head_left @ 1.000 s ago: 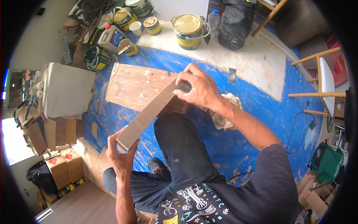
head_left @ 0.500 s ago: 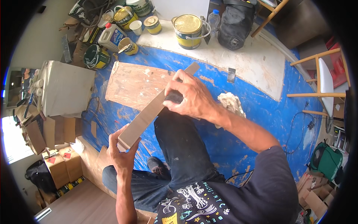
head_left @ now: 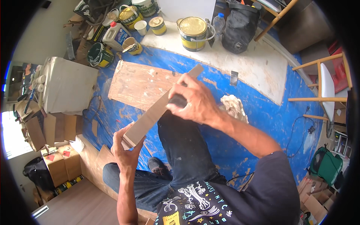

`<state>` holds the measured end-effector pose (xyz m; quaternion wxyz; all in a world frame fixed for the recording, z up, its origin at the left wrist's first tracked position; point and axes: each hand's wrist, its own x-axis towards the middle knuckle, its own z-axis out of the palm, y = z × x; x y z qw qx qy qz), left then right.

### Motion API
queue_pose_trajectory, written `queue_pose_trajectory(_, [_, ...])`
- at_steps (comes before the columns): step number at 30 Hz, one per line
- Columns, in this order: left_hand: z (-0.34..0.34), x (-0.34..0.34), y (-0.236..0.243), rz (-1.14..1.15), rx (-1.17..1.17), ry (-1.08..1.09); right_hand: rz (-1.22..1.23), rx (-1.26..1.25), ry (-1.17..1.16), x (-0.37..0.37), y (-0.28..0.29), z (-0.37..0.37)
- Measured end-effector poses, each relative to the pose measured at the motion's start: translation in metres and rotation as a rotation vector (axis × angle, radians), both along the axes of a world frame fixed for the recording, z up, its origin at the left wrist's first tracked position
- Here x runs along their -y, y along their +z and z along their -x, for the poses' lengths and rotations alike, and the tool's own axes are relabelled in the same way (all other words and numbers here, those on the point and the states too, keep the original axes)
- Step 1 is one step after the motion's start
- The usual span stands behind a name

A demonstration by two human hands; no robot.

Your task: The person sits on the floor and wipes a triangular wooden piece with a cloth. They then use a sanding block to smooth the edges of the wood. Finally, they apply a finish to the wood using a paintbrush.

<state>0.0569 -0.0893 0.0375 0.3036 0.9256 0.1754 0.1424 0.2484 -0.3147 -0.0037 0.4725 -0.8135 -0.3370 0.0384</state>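
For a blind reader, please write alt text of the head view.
Left hand grips the near end of a long, narrow, brown board; right hand holds a small dark block near its middle, above a stained blue sheet.

dark short-sleeved t-shirt (head_left: 264, 178), multicoloured print (head_left: 200, 200); dark trousers (head_left: 185, 150); dark shoe (head_left: 158, 167)

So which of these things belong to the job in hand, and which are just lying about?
In use:
long narrow board, one end in the left hand
dark block, held at the board by the right hand

Apparently just lying about:
crumpled cloth
lidded bucket
plastic bottle
green bag
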Motion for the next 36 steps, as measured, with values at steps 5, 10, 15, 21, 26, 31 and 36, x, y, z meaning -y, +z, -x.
queue_pose_trajectory(5, [-0.001, 0.001, 0.0, 0.0, 0.003, 0.005, 0.03, 0.0, -0.035, 0.007, -0.012, -0.013])
queue_pose_trajectory(10, [0.002, -0.001, -0.005, 0.022, 0.009, 0.005, -0.027, 0.016, 0.022, -0.003, 0.004, 0.007])
queue_pose_trajectory(15, [0.001, 0.001, -0.003, 0.011, -0.002, 0.008, 0.008, 0.007, -0.05, 0.005, -0.007, -0.002])
queue_pose_trajectory(21, [0.001, 0.001, -0.001, 0.029, -0.02, 0.022, -0.039, 0.029, 0.009, -0.002, 0.006, 0.011])
queue_pose_trajectory(26, [0.002, -0.001, -0.006, 0.043, -0.02, 0.033, -0.021, -0.048, 0.031, -0.004, 0.016, 0.017])
queue_pose_trajectory(31, [0.003, 0.002, -0.006, 0.02, -0.022, 0.009, 0.02, -0.035, -0.04, 0.002, 0.001, -0.001])
queue_pose_trajectory(36, [0.004, 0.003, -0.008, 0.021, -0.011, 0.006, -0.066, 0.07, 0.035, -0.014, 0.025, 0.03])
